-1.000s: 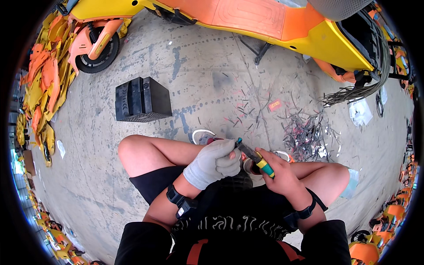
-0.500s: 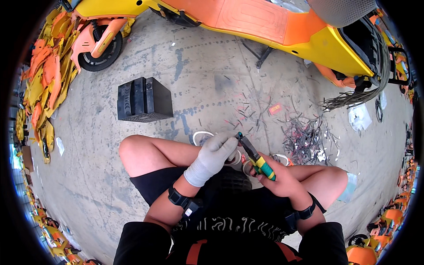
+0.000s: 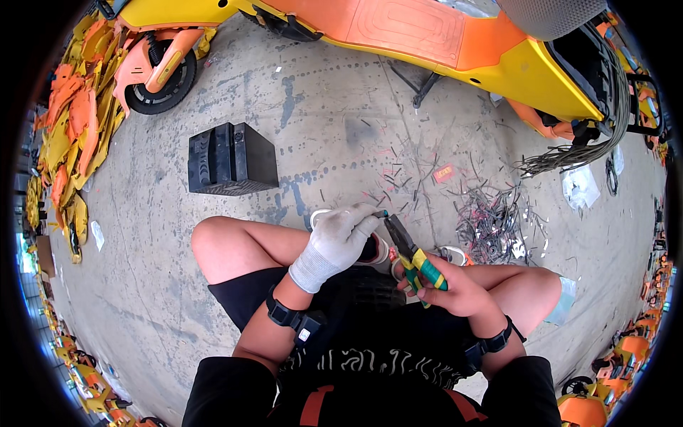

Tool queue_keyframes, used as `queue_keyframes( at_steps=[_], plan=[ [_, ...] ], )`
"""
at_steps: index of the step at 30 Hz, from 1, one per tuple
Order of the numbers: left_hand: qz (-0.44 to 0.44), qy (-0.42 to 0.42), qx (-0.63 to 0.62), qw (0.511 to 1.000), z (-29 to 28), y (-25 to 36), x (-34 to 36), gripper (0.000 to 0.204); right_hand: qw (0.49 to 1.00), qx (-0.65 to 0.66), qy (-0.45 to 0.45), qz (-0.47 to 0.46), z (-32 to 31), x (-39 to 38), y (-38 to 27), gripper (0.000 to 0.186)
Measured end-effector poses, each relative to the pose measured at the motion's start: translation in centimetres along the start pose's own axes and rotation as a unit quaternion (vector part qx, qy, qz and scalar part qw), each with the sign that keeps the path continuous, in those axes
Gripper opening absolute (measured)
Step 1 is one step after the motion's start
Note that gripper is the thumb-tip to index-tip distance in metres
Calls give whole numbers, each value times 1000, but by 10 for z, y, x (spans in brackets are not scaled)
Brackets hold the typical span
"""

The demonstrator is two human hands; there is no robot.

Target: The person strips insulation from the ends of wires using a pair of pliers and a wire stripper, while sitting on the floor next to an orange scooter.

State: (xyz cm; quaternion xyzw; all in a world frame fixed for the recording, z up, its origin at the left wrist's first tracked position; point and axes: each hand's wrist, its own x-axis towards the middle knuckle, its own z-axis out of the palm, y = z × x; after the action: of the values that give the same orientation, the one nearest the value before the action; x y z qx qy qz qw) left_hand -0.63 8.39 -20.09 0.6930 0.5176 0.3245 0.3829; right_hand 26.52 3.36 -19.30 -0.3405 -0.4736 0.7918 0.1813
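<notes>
Bare concrete floor lies open ahead of my knees, centre frame. A black box blocks the upper left, a pile of wire scraps litters the right, and the yellow scooter walls off the top, possibly trailing cables.

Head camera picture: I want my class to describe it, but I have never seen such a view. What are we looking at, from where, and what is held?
The camera sits on a person's head and looks down, so the round fisheye picture bends straight lines. The person sits on a grey concrete floor. The left hand in a white knit glove pinches something small at the tool's tip; what it is cannot be told. The bare right hand holds green-and-yellow-handled pliers. On the floor lie a black ribbed box and a pile of cut wire scraps. Beyond lies a yellow and orange scooter body.
</notes>
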Motion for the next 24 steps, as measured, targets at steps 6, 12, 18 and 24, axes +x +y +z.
queue_keyframes(
  at_steps=[6, 12, 18, 24],
  plan=[
    [82, 55, 62, 993, 8, -9, 3, 16, 1000, 3, -4, 6, -2, 0, 0, 61],
    [94, 55, 98, 989, 9, -15, 3, 16, 999, 42, 4, 31, -1, 0, 1, 61],
    [109, 58, 142, 982, 9, -14, 4, 16, 997, 51, 22, 45, -2, 0, 4, 59],
    [116, 59, 138, 982, 7, -4, 3, 17, 998, -15, 40, 56, -2, -1, 5, 57]
  ],
)
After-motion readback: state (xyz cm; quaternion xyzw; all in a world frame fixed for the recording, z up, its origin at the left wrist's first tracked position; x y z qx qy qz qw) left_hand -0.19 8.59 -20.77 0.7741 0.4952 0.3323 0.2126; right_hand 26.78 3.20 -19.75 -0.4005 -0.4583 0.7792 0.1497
